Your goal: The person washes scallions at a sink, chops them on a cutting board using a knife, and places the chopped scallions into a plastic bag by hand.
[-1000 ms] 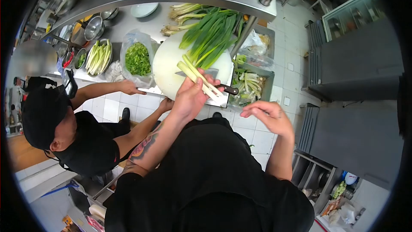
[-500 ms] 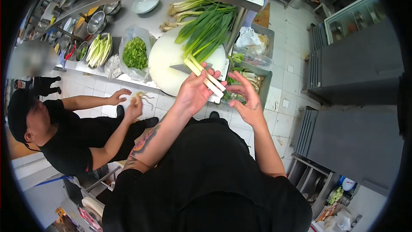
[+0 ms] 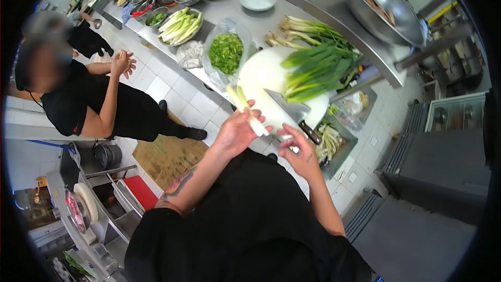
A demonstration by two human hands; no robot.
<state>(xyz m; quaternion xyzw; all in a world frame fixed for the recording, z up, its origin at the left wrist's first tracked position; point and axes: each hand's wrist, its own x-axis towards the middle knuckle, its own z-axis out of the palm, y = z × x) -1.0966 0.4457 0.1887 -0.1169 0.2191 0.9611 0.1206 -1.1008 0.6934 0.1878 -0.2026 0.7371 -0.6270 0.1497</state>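
Left hand (image 3: 235, 129) clamped on a short bunch of pale stalks (image 3: 245, 108); palm up, thumb across, fingers wrapped around the middle, two yellow-green tops poking out past the fingers, white butt ends toward the right hand (image 3: 300, 154); right fingers bent, thumb and forefinger just beside the white ends; white shows near those fingertips, but can't tell whether it's a scrap in the grip, or whether they touch the stalks.

Handling, my guess: light, easy one-hand load; white part fairly stiff, yellow-green tops softer and likelier to crease or split; skin probably slick if wet, outer layers may slide off the core; best hold is the firm white length, light pinch, no crushing.

Stalks sit in the air at the counter's near edge, in front of the round white board (image 3: 261, 73); knife (image 3: 310, 131) lies on the board, handle toward the right hand; bin (image 3: 348, 148) beside the counter on the right holds more stalks; leafy green bunch (image 3: 318, 70) spread over the board's far right; plastic bag (image 3: 222, 79) of chopped greens (image 3: 226, 53) left of the board; crumpled cloth (image 3: 190, 55) next, then a metal bowl (image 3: 196, 33) heaped with pale lengths; white plate (image 3: 258, 0) farther back; co-worker (image 3: 112, 109) stands off to the left, hands together, well apart from the stalks.
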